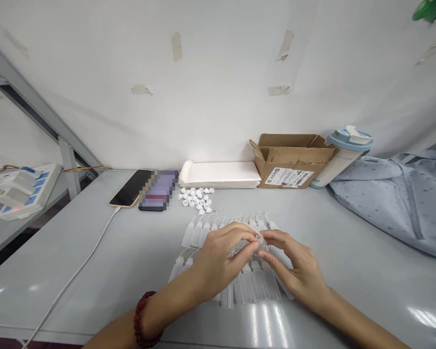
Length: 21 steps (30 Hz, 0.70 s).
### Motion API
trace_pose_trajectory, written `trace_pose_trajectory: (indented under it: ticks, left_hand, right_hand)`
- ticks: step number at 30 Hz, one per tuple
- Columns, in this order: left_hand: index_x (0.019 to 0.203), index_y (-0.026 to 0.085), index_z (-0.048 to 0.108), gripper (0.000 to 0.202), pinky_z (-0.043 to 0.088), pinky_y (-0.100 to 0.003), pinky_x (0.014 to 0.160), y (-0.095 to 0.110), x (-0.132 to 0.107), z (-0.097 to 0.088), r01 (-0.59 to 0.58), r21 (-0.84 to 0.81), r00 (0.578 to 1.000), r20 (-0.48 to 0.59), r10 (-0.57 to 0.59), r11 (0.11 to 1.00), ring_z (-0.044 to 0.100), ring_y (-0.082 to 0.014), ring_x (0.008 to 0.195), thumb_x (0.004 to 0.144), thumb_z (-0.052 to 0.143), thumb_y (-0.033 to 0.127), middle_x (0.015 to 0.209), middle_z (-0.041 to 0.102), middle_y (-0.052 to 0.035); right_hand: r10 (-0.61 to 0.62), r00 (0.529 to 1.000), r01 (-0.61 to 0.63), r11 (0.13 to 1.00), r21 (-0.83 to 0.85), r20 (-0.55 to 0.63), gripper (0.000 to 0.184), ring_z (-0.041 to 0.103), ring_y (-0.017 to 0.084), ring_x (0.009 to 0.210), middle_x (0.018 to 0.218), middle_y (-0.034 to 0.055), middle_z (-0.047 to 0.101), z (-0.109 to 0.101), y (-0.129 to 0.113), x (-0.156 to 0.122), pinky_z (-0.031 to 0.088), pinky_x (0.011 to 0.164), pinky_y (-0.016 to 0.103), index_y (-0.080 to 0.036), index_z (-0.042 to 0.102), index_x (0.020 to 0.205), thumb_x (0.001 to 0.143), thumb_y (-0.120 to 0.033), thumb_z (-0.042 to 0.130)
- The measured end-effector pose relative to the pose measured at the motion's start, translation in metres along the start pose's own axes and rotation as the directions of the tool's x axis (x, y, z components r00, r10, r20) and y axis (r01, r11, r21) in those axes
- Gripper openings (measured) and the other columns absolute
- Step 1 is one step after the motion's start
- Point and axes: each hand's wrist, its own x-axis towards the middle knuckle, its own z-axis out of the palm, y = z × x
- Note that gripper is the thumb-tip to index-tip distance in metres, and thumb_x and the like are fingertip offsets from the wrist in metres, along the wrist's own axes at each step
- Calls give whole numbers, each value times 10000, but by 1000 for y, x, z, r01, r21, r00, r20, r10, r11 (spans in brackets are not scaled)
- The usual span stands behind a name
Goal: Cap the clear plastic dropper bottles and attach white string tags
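Note:
A small translucent plastic squeeze bottle is held between both hands, its round open mouth facing up toward me. My left hand pinches at the bottle's mouth with thumb and forefinger. On the other side, my right hand grips the bottle between its thumb and fingers. Below and behind the hands lie two rows of similar bottles, many with thin curved strips at their tops. Several small white nozzle caps are heaped just beyond them. My left hand partly covers both rows.
Two phones lie at the back left, a black one and a blurred one, with a white cable. Along the wall are white packets, an open cardboard box, a tumbler and blue fabric. A power strip sits left.

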Motion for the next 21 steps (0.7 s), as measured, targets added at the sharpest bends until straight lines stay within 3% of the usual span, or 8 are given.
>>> trace_pose_trajectory:
  ticks: [5, 8, 13, 21]
  left_hand:
    - [865, 191, 630, 76, 511, -255, 708, 7, 0, -1, 187, -32, 982, -25, -188, 982, 622, -134, 747, 792, 612, 180, 807, 681, 2]
    - [806, 180, 657, 54, 485, -216, 710, 8, 3, -4, 197, -74, 980, 50, -194, 978, 615, -112, 740, 806, 605, 193, 788, 680, 11]
    - [793, 175, 671, 82, 460, -217, 717, 5, 6, -8, 191, -54, 980, 62, -187, 980, 603, -114, 769, 809, 594, 199, 803, 678, 10]
    - [828, 216, 695, 160, 447, -235, 677, -4, 12, -18, 236, 96, 944, 214, -252, 967, 596, -159, 832, 823, 560, 302, 877, 692, -3]
  right_hand:
    - [-50, 999, 50, 997, -57, -6, 226, 670, 164, 786, 905, 44, 677, -3, -2, -1, 559, 681, 257, -214, 538, 1067, 844, -235, 568]
    - [-70, 997, 68, 996, -58, -30, 204, 669, 161, 772, 895, 45, 682, -3, -3, 0, 553, 682, 256, -211, 557, 1037, 837, -244, 584]
    - [-65, 995, 64, 998, -18, -71, 153, 650, 156, 719, 836, 36, 679, 0, -1, 4, 541, 664, 274, -203, 586, 969, 832, -273, 593]
    - [-31, 999, 31, 1000, 5, -9, 155, 642, 149, 701, 802, 30, 673, 6, 6, 6, 524, 638, 259, -202, 587, 954, 846, -313, 568]
